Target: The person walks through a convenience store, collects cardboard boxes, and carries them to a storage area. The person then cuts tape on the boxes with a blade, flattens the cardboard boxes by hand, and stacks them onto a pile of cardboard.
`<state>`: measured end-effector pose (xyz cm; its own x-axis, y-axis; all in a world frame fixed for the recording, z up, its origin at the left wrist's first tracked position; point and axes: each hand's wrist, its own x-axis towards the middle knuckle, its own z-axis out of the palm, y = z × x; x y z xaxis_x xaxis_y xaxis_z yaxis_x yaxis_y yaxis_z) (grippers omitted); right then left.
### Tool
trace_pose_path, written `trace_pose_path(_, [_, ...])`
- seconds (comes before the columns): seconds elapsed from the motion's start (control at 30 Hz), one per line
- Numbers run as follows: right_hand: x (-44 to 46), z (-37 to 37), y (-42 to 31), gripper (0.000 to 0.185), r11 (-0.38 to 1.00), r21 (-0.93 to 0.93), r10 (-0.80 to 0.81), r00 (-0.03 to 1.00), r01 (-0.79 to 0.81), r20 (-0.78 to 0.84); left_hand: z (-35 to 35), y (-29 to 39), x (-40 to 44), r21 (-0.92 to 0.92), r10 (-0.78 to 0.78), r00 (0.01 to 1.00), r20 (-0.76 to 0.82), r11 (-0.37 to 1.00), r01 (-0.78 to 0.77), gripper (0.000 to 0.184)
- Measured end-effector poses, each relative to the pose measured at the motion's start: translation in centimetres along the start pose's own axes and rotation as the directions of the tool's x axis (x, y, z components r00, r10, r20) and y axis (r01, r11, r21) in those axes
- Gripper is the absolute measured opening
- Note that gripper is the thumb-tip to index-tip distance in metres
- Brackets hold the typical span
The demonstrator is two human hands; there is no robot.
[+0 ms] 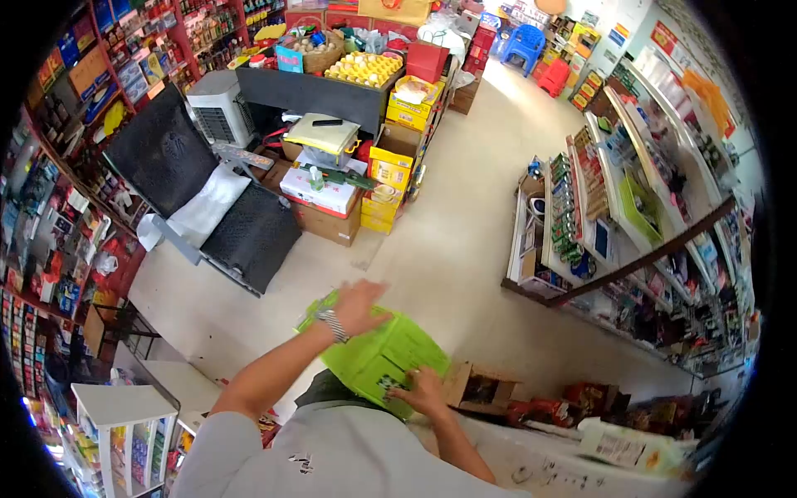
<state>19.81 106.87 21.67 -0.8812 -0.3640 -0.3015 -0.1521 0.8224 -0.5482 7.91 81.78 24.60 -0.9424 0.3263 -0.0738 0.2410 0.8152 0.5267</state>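
Lime-green rectangular box [374, 355] lies beneath an open left hand [357, 309], apparently steadied by the right hand [426, 396], grip unclear

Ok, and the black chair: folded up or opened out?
Opened out. The chair's seat is spread flat, its backrest leans back at an angle to it, and a white cloth lies across the chair.

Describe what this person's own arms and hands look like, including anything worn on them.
The left hand and right hand are gloveless. A silvery, ridged wristband, possibly a watch strap, is on the left; no band shows on the right. The light grey shirt has a short left sleeve.
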Motion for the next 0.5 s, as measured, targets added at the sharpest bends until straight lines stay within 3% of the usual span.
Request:
trace_pose_path(0.03, [2.5,-0.4,0.0,0.060,1.000,-0.010,-0.004,1.000,0.004,0.004,-0.2,2.2,2.9,0.084,0.070,0.991,0.113,0.993,-0.080,0.070])
trace_pose_path(0.1, [7.3,-1.1,0.4,0.054,0.975,-0.155,-0.163,0.987,0.162,0.003,2.2,3.7,7.4,0.353,0.218,0.957,0.192,0.894,-0.275,0.066])
trace_pose_path(0.13, [9.9,-1.0,1.0,0.052,0.968,-0.183,-0.164,0.985,0.172,0.058,2.8,3.6,9.8,0.353,0.211,0.960,0.186,0.897,-0.265,0.066])
trace_pose_path(0.2, [14.1,-2.6,2.3,0.051,0.966,-0.190,-0.163,0.984,0.173,0.070,4.9,2.2,15.4,0.158,-0.041,0.855,0.518,0.986,-0.049,0.061])
trace_pose_path(0.23, [16.4,-3.9,2.9,0.051,0.967,-0.195,-0.151,0.986,0.163,0.073,5.8,1.8,18.2,0.159,-0.041,0.856,0.515,0.986,-0.049,0.061])
trace_pose_path(0.3, [21.5,-7.9,4.5,0.053,0.971,-0.222,-0.067,0.993,0.088,0.099,5.4,1.4,24.7,0.182,0.158,0.895,0.417,0.950,-0.252,0.061])
trace_pose_path(0.37, [24.4,-11.7,6.6,0.055,0.970,-0.243,0.049,0.987,-0.010,0.154,5.6,3.2,31.1,0.146,0.207,0.864,0.460,0.942,-0.303,0.053])
trace_pose_path(0.43, [27.9,-15.5,8.7,0.059,0.978,-0.109,0.200,0.946,-0.177,0.254,6.4,4.6,37.3,0.091,0.331,0.772,0.542,0.891,-0.446,0.049])
trace_pose_path(0.5, [30.7,-18.4,10.3,0.059,0.986,-0.066,0.162,0.964,-0.151,0.212,6.5,5.3,42.2,0.069,0.374,0.761,0.530,0.875,-0.478,0.048])
